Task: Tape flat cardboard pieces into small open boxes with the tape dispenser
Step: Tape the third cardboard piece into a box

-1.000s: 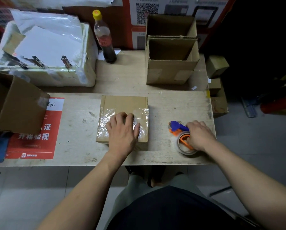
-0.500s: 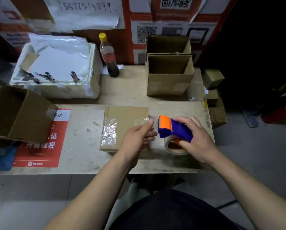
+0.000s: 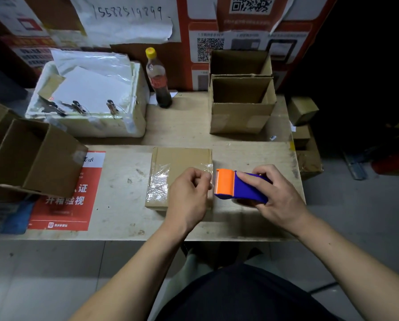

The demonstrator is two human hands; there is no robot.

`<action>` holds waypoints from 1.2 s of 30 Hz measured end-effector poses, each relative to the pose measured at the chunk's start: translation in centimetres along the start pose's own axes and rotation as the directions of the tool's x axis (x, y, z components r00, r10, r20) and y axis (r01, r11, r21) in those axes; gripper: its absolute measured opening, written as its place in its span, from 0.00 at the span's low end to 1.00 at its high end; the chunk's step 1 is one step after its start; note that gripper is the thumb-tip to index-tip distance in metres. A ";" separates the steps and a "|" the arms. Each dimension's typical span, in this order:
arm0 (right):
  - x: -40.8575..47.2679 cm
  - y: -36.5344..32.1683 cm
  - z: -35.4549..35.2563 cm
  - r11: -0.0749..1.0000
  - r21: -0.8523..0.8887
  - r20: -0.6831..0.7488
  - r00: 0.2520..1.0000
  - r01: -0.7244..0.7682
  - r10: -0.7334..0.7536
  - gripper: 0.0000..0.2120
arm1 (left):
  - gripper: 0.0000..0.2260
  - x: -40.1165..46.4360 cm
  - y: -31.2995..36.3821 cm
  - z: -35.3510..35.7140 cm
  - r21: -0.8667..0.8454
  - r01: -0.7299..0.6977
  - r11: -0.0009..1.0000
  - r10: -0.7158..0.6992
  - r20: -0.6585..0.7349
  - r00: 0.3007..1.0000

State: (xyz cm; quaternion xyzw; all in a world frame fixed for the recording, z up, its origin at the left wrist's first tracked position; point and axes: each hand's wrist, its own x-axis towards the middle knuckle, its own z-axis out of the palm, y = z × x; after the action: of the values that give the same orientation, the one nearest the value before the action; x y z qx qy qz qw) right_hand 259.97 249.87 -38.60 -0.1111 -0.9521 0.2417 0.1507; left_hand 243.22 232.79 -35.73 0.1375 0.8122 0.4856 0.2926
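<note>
A flat brown cardboard piece (image 3: pixel 180 161) with clear tape across its near half lies on the wooden table (image 3: pixel 124 205). My right hand (image 3: pixel 277 195) grips the blue and orange tape dispenser (image 3: pixel 238 186) just off the cardboard's right edge. My left hand (image 3: pixel 189 195) hovers over the cardboard's right part, its curled fingers pinching the clear tape end at the dispenser's orange mouth. The tape roll beneath the dispenser is mostly hidden.
Two open cardboard boxes (image 3: pixel 242 105) stand at the back right. A dark drink bottle (image 3: pixel 158 79) and a white foam box (image 3: pixel 87 100) sit at the back. An open box (image 3: pixel 34 158) lies tilted at left over a red poster (image 3: pixel 66 195).
My right hand lifted the dispenser off the table and brought it to the cardboard's right edge. My left hand left the taped surface and took the tape end.
</note>
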 end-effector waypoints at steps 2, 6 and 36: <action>-0.9 1.8 -0.8 0.996 -0.084 -0.025 1.000 0.016 -0.018 0.32 | 0.09 0.9 0.1 -1.8 0.024 -0.004 1.000 0.006 -0.087 0.996; -1.9 3.2 0.0 0.931 -0.364 -0.015 0.999 0.025 -0.033 0.36 | 0.08 1.2 1.0 -1.6 0.387 -0.306 0.870 0.368 -0.097 0.925; 1.4 -0.7 8.6 -0.128 0.644 0.694 0.506 -0.754 0.512 0.03 | 0.10 0.0 -7.2 0.1 0.507 -0.152 0.848 0.226 -0.087 0.970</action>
State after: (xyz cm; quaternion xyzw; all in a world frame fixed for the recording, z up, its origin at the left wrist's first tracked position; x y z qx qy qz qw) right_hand 255.61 246.03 -45.12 -0.4230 -0.4442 0.7878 -0.0560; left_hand 243.75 229.36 -42.02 0.2522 0.9109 0.2953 0.1391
